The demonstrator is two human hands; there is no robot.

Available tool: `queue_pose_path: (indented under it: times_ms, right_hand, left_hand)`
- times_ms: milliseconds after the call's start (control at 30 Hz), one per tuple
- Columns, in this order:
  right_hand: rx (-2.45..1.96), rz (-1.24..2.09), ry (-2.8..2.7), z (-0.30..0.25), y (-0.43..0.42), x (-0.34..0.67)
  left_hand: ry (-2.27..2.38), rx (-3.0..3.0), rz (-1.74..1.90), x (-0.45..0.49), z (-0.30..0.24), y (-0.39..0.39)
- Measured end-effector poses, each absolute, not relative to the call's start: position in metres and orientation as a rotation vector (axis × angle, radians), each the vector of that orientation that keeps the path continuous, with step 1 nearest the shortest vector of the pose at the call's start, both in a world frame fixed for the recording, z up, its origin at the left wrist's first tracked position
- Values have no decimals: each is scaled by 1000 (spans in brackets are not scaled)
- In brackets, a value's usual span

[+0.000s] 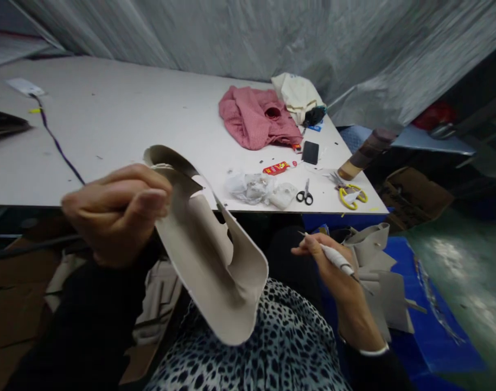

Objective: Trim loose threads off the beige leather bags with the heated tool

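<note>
Panel (207,271), curved, at table's (129,119) near edge; left hand (118,212) closed on it; right hand's (333,278) fingers curled round tool (335,257), clear of panel; completion unclear.

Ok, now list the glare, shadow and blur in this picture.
Head view: bright glare on the floor at right; head view: shading inside the curled beige piece; head view: the plastic curtain looks streaky and soft; head view: the dark left sleeve shows little detail.
</note>
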State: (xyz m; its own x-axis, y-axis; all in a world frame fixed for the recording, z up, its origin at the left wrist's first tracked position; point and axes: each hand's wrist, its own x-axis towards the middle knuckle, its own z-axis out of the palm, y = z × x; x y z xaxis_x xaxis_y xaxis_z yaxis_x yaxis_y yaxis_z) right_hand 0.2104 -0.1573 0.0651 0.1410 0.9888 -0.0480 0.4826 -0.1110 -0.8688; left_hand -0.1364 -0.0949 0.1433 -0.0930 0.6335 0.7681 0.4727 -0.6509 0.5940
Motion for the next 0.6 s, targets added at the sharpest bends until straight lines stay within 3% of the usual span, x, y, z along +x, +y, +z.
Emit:
queue_pose_path:
  times_ms: [100, 200, 367, 600]
  right_hand:
    - [-1632, 851, -1391, 60, -159, 214]
    - [-1473, 895, -1291, 55, -156, 206]
    - [-1182, 823, -1496, 77, -145, 178]
    - [-909, 841, -1892, 95, -119, 147]
  left_hand:
    - [974, 2160, 1677, -156, 171, -75]
    - [666, 2122, 1263, -151, 179, -60]
    - [524, 1806, 656, -113, 141, -51]
    - [360, 1483, 688, -83, 82, -54]
